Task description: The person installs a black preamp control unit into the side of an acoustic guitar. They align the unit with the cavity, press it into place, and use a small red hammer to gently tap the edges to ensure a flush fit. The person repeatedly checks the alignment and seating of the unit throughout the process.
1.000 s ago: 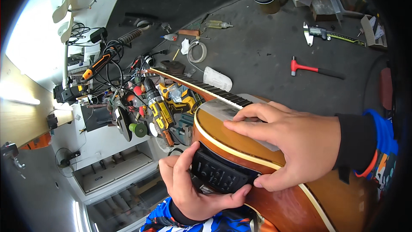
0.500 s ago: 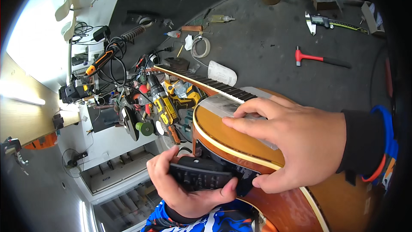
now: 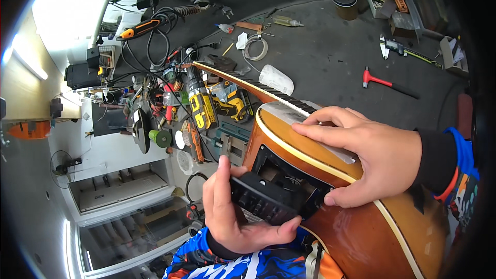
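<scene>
An acoustic guitar (image 3: 356, 232) with a glossy amber-brown body lies across my front, its neck pointing to the upper left. In its side is a rectangular opening with a black frame (image 3: 262, 156); some wiring shows inside. My left hand (image 3: 232, 217) is closed around a black guitar preamp (image 3: 261, 194) with small controls on its face, tilted just outside the opening. My right hand (image 3: 367, 155) grips the body's edge, fingers over the top and thumb on the side near the opening. Greyish film or tape (image 3: 336, 151) covers part of the top beneath those fingers.
A yellow cordless drill (image 3: 201, 103), cables and assorted tools crowd the bench left of the neck. On the dark surface beyond lie a red hammer (image 3: 387, 81), a digital caliper (image 3: 408, 50), a roll of tape (image 3: 256, 48) and a white cylindrical piece (image 3: 276, 79).
The preamp in my left hand has come away from the guitar's side, and the opening behind it now shows. My right hand keeps its grip. The whole view has shifted.
</scene>
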Action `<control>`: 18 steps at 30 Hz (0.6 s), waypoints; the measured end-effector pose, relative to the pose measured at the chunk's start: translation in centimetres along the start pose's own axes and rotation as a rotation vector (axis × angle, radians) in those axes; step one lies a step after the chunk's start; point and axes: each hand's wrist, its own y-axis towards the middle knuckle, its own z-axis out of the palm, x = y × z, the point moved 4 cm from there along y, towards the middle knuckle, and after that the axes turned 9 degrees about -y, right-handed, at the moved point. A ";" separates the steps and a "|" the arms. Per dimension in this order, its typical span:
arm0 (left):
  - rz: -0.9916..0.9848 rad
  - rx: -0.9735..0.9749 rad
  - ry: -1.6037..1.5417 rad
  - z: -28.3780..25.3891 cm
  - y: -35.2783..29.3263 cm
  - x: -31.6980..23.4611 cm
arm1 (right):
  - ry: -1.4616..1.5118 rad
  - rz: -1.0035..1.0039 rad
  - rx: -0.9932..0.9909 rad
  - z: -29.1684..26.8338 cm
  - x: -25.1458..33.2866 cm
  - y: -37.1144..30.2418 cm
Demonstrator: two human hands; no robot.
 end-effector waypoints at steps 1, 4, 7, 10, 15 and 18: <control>-0.036 -0.075 -0.117 0.1 -0.4 0.1 | 0.004 -0.005 0.006 0.2 0.1 0.2; -0.098 -0.223 -0.393 1.3 -1.5 0.1 | 0.022 -0.027 0.013 0.7 0.3 0.4; -0.103 -0.219 -0.473 1.7 -2.4 1.2 | -0.027 -0.027 0.003 0.8 0.4 0.4; -0.054 -0.120 -0.459 1.5 -1.7 1.2 | -0.022 -0.040 -0.024 1.1 0.2 0.1; -0.104 -0.125 -0.469 1.5 -1.9 1.5 | -0.037 -0.039 -0.035 1.2 0.3 0.2; -0.078 -0.231 -0.561 1.7 -1.8 1.2 | -0.049 -0.039 -0.043 1.3 0.6 0.0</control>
